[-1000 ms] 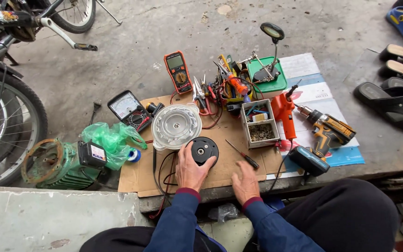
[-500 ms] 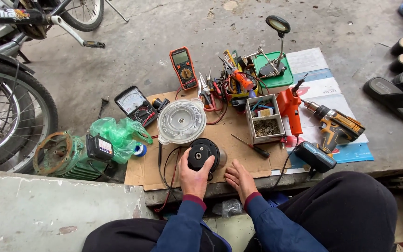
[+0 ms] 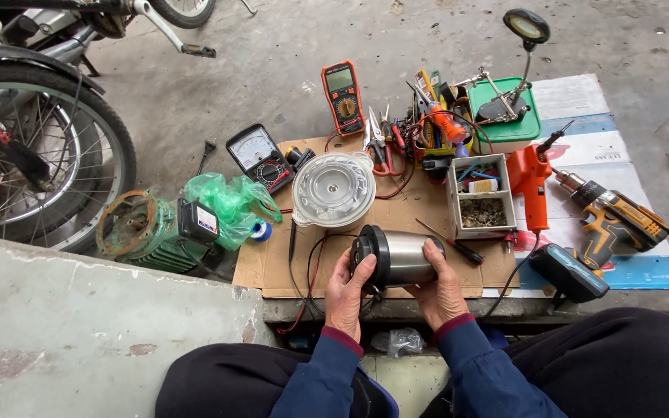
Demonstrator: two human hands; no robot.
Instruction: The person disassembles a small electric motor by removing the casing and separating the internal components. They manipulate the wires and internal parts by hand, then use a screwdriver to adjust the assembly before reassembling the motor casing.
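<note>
Motor housing (image 3: 398, 258), steel with black end cap, lies sideways on cardboard (image 3: 420, 213) just below clear lid (image 3: 334, 188). Left hand (image 3: 346, 296) and right hand (image 3: 441, 290) fingers clamp it; we'd keep leads slack.

Two meters lie on the ground: one orange digital multimeter (image 3: 343, 97) and one black analogue dial meter (image 3: 258, 157). There is one clear round plastic lid (image 3: 334, 189), one steel cylinder with a black end cap (image 3: 395, 256), one orange glue gun (image 3: 530, 182), one yellow-and-black cordless drill (image 3: 613, 217), and one green electric motor (image 3: 156, 232).
</note>
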